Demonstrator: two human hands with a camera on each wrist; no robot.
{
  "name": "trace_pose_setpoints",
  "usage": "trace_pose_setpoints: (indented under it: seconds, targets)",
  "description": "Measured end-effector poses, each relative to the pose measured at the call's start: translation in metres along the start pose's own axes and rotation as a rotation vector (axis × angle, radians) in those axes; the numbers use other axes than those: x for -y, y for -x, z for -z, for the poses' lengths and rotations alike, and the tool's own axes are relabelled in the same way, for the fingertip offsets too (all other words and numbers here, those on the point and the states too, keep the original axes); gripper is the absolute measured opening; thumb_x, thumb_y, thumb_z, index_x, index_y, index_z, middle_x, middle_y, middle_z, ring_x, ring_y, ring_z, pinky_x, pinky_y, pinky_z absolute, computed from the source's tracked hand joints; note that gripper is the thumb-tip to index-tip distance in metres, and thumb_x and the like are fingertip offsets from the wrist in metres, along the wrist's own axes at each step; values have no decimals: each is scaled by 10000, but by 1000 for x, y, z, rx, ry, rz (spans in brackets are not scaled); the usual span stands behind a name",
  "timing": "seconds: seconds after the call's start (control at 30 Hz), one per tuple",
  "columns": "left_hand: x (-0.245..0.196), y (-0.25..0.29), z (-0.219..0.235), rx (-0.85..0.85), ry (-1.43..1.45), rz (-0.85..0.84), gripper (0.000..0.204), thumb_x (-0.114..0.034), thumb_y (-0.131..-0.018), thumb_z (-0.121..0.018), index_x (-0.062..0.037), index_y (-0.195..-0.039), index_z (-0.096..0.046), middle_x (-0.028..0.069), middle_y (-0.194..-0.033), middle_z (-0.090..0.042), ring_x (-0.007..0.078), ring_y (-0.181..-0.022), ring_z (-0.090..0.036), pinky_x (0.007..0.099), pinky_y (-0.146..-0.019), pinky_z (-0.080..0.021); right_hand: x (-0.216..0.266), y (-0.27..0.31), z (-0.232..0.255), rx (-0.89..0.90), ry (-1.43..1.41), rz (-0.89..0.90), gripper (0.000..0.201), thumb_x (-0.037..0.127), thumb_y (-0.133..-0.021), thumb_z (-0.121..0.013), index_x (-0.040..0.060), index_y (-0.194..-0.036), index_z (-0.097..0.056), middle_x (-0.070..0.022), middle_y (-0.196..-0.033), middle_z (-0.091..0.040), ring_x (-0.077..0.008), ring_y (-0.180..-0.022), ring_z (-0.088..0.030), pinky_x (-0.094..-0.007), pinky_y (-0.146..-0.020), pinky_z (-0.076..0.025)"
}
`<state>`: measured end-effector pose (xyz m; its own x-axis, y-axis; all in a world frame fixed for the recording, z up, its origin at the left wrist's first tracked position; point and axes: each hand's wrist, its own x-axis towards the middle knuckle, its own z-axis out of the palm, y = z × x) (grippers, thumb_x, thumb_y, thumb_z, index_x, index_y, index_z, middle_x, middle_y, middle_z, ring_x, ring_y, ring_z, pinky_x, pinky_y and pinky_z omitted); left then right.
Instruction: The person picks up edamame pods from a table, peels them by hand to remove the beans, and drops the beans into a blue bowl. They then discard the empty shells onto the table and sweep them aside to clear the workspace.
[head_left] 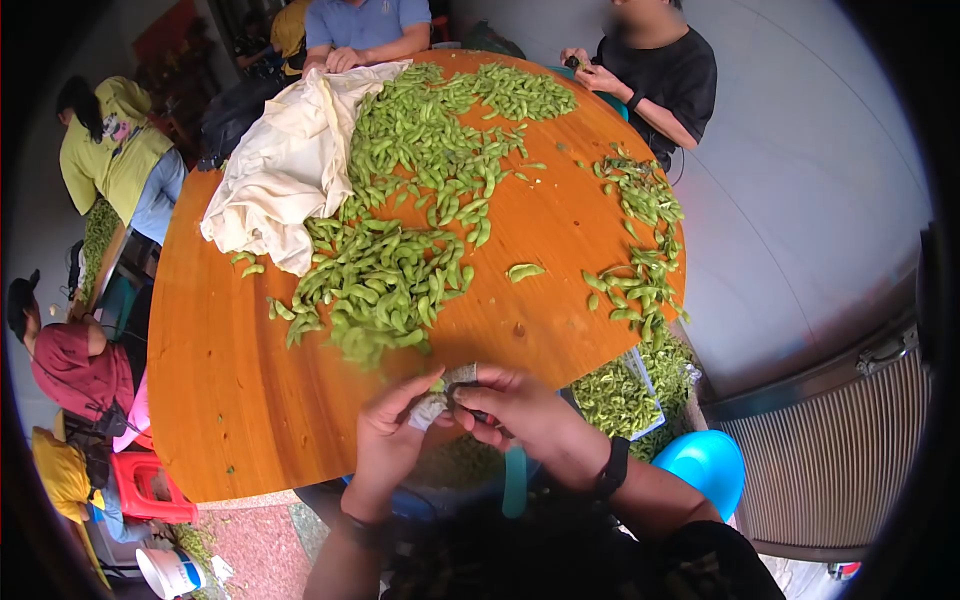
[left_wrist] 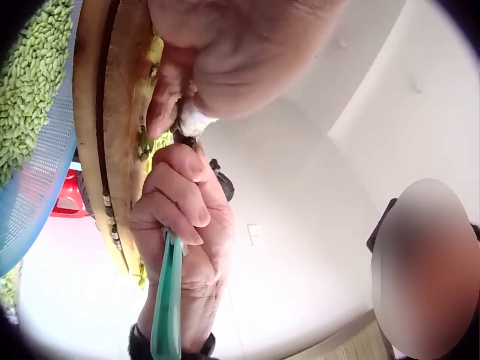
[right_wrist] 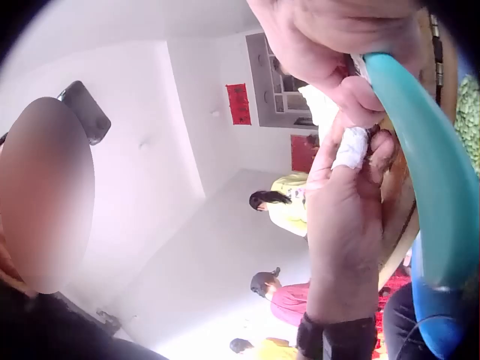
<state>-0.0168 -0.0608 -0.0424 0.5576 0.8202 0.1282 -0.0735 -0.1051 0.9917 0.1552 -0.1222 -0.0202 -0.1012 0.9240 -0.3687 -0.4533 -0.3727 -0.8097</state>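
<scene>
In the head view, my left hand [head_left: 390, 435] and right hand [head_left: 535, 410] meet at the near edge of the round table. White tape [right_wrist: 351, 148] wraps the left thumb. Between the left fingertips shows a bit of green pod [head_left: 437, 386], mostly hidden by the fingers. Curled right fingers grip a tool by its teal handle [head_left: 514, 482]; its working end is hidden among the fingertips. The left wrist view shows this right hand [left_wrist: 184, 202] close below the left hand [left_wrist: 247, 52]. A blue mesh basket [left_wrist: 56, 142] of shelled green beans [left_wrist: 30, 82] stands below.
Green soybean pods [head_left: 385, 285] lie heaped on the wooden table [head_left: 240, 400], beside a cream cloth [head_left: 280, 165]. Spent pods [head_left: 640, 285] line its right edge. A blue stool [head_left: 705, 470] stands right, a red stool [head_left: 150, 485] left. Other people sit around.
</scene>
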Motion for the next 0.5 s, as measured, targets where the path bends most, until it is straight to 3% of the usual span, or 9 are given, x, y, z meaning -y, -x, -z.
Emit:
trace_pose_setpoints:
  seconds: [0.07,0.2,0.33,0.43,0.47,0.5]
  targets:
    - [-4,0,3,5,91,67,347,72,-878,-563,-28,-1202,-633,56,-972,-630,122,-765,-652,225,-709,-543,-2,-3,4,112,-112,-5,123,177,-949,-542,66,-930,-593,5,-682,-558,-60,-459,-443,-212,-374,-276]
    - [-6,-1,16,12,319,184,314,-4,-875,-616,-5,-1188,-634,56,-890,-656,131,-736,-637,243,-626,-519,4,-1,-3,154,-176,-65,156,194,-937,-569,58,-1012,-574,-13,-734,-550,-51,-472,-409,-193,-398,-271]
    - [-3,2,32,123,627,307,322,-124,-896,-637,-31,-1204,-636,65,-942,-640,138,-741,-601,250,-681,-496,0,-4,-1,257,-301,-120,156,185,-935,-574,48,-1009,-572,-22,-737,-554,-52,-474,-411,-190,-400,-293]
    - [5,-1,38,191,770,358,328,-110,-907,-620,-42,-1228,-623,76,-962,-641,156,-748,-624,267,-697,-508,2,0,-7,252,-337,-121,161,171,-933,-578,41,-1027,-571,-30,-746,-557,-56,-467,-412,-189,-403,-307]
    - [4,0,34,192,771,358,328,-110,-907,-620,-42,-1228,-623,76,-962,-641,156,-748,-624,267,-697,-508,1,-1,-9,180,-298,-89,144,177,-940,-575,48,-1004,-584,-22,-730,-571,-57,-474,-442,-190,-396,-312]
    - [-6,0,20,92,420,223,335,-113,-913,-614,-45,-1241,-614,81,-972,-649,163,-751,-637,282,-706,-517,1,-2,-10,108,-257,-53,135,182,-946,-572,55,-982,-597,-15,-714,-584,-59,-480,-473,-192,-390,-318]
